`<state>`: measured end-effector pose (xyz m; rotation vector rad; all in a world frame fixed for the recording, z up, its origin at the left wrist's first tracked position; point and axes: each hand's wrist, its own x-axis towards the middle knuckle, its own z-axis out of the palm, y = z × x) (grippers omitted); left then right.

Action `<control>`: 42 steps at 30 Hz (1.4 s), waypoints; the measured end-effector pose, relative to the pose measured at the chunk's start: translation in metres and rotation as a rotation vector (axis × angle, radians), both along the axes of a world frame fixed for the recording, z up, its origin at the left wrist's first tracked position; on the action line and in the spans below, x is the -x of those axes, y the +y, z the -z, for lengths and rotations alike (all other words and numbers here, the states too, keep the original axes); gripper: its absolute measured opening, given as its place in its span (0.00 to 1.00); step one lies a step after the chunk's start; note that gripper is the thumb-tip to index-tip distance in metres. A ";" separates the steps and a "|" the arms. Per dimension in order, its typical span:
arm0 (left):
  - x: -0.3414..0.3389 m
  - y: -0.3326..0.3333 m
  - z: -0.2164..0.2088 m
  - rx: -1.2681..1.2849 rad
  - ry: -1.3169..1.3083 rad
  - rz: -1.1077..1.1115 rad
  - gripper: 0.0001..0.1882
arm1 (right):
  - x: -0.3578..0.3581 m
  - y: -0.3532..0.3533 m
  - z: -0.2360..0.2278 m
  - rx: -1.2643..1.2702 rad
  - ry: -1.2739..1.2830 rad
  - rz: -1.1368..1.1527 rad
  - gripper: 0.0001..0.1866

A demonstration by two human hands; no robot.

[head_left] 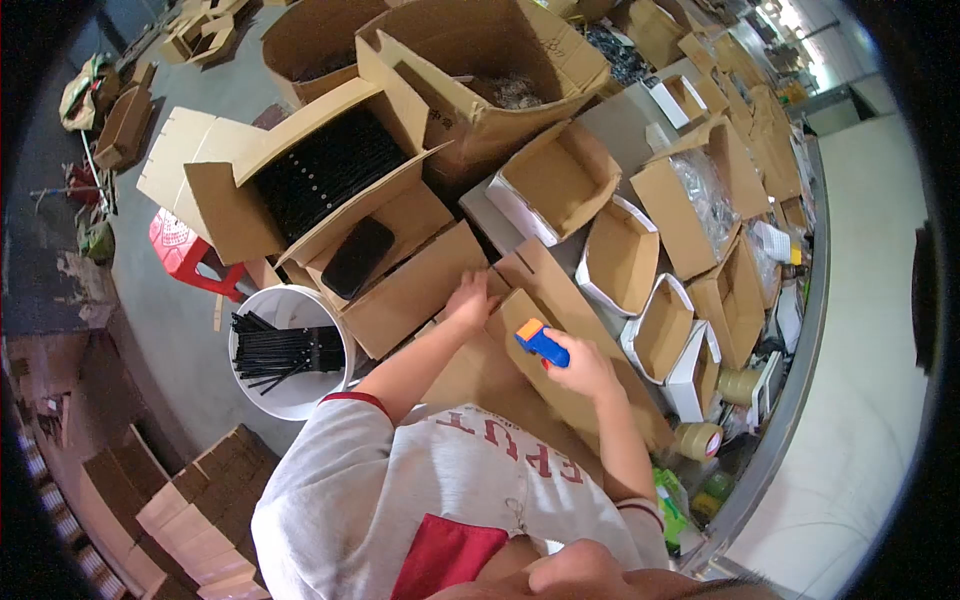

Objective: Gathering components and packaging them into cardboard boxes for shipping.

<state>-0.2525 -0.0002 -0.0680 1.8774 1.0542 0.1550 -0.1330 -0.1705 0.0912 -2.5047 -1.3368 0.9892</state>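
Right in front of me lies a long brown cardboard box [560, 362] with raised flaps. My left hand [470, 300] is at its far left end, with bent fingers gripping the cardboard edge there; the fingertips are partly hidden. My right hand [585, 368] is closed round a blue handheld tool with an orange head [541, 342], held above the box and pointing up and to the left. Just left of my left hand stands another cardboard flap [415, 295], and behind it a black oblong object [358, 257] rests on cardboard.
An open carton [240, 215] of black rods stands at the far left. A white bucket [345, 355] holds more rods, near a red stool [175, 255]. Several white-sided open boxes [655, 245] line the right, with tape rolls [698, 441] by the table edge.
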 end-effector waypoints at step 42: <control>-0.132 -0.260 -0.034 0.280 0.185 1.623 0.43 | 0.117 -0.308 0.167 -0.860 -0.475 1.654 0.31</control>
